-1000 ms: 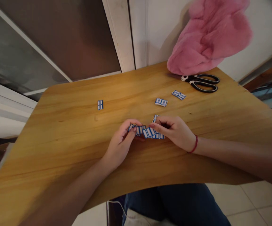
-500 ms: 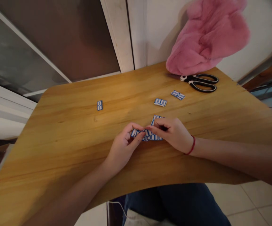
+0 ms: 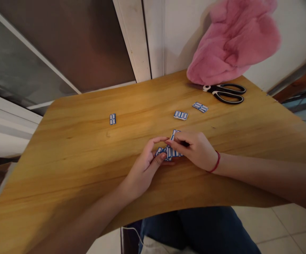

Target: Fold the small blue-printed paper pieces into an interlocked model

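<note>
My left hand (image 3: 142, 171) is closed on small white label pieces (image 3: 159, 151) with blue borders, the thumb pressing from above and the index finger arched over them. My right hand (image 3: 200, 151), a red cord round its wrist, pinches a similar blue-bordered label piece (image 3: 169, 152) between thumb and index finger, right beside the left thumb. Under the right fingers lie more blue-bordered labels (image 3: 175, 133), partly covered by the hand. How many pieces each hand holds is hidden.
On the wooden table (image 3: 89, 158), one small label piece (image 3: 112, 119) lies to the left. A short stack of labels (image 3: 180, 115) and another label piece (image 3: 200, 107) lie beyond my hands. Black-handled scissors (image 3: 228, 93) rest at the back right, by a pink fluffy cloth (image 3: 232, 42).
My left hand has shifted slightly right, bringing its label pieces closer under my right fingertips. Its index finger has lifted and reaches toward the right hand, which has barely moved.
</note>
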### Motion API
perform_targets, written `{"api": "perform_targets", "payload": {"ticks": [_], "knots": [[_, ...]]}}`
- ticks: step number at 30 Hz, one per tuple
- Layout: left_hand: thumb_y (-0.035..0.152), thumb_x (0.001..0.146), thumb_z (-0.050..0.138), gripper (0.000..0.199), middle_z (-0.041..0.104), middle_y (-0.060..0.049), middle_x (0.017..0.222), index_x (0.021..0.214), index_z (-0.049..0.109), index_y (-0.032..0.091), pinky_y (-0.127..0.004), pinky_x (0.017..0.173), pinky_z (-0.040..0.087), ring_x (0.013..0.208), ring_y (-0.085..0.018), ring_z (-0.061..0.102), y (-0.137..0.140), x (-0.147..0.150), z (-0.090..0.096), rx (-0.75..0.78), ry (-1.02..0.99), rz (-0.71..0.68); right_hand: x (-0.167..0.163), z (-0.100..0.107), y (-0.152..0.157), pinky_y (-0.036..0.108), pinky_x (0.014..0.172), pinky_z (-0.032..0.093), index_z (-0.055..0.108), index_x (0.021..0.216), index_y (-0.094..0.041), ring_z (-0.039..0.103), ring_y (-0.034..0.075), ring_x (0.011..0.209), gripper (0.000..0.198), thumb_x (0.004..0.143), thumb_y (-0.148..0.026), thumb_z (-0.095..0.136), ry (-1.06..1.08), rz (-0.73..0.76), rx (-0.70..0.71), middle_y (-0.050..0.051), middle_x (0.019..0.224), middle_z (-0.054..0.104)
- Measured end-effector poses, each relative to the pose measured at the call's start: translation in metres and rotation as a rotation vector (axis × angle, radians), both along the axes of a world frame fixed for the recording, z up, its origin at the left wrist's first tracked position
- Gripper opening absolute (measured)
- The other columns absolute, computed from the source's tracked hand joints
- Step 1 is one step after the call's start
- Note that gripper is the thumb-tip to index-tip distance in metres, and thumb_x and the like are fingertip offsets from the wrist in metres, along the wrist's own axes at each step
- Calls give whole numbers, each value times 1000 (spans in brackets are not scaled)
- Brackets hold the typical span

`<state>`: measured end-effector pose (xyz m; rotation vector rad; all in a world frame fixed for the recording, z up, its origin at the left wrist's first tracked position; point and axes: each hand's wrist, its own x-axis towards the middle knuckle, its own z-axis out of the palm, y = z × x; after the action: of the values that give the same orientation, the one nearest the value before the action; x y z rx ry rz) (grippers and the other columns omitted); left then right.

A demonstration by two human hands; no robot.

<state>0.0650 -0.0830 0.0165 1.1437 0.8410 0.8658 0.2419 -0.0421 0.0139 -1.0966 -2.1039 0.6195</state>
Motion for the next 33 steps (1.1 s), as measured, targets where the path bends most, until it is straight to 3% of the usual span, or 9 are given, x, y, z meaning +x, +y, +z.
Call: {"api": "perform_targets", "payload": {"ticks": [5,9,14,21,23,26,30,33], "knots": [[30,91,52,31,70,-5,103,119,42,21,-35,93,49,100,-19,66,-2,0,-2,-26,76,-37,1,-2,1,22,51,24,51,60,-15,39,6,50,41,93,-38,45,-138,6,140,-2,56,49],[33,89,56,34,70,-8,103,117,42,20,-34,85,52,100,-22,66,-1,3,0,-108,-9,-63,1,0,2,24,50,22,54,60,-16,43,7,51,43,94,-39,42,-243,-12,278,-1,57,55],[31,86,60,35,69,-6,104,116,45,21,-33,87,52,99,-20,66,-2,6,0,-118,-40,-63,-2,2,1,26,51,24,55,56,-17,45,8,51,46,95,-37,42,-338,-31,429,0,54,57],[35,80,67,43,63,-9,116,117,49,21,-34,83,54,103,-23,64,0,7,3,-199,-123,-88,-1,1,2,26,54,27,56,60,-17,47,8,52,38,94,-30,46,-341,34,625,-1,57,59],[35,80,66,43,63,-8,115,117,48,21,-34,84,54,102,-22,64,0,8,2,-191,-113,-77,0,1,2,26,54,27,57,62,-16,47,8,52,37,94,-31,45,-319,43,605,-1,57,59],[31,86,59,35,65,-6,109,116,45,22,-33,86,52,96,-17,65,1,4,-1,-133,-48,-60,2,3,2,24,53,29,58,70,-16,49,8,53,37,95,-39,43,-272,74,451,0,62,60],[27,91,52,21,67,-2,98,109,42,22,-29,88,48,91,-13,64,6,-9,-4,76,147,-12,5,4,2,21,54,33,60,89,-16,55,9,59,32,91,-45,47,-210,144,280,1,71,63],[27,92,49,9,65,-2,102,97,44,22,-28,90,45,97,-12,61,10,-17,-5,211,265,0,6,2,2,20,55,36,61,93,-17,58,9,63,21,90,-36,52,-187,194,225,1,77,66]]}}
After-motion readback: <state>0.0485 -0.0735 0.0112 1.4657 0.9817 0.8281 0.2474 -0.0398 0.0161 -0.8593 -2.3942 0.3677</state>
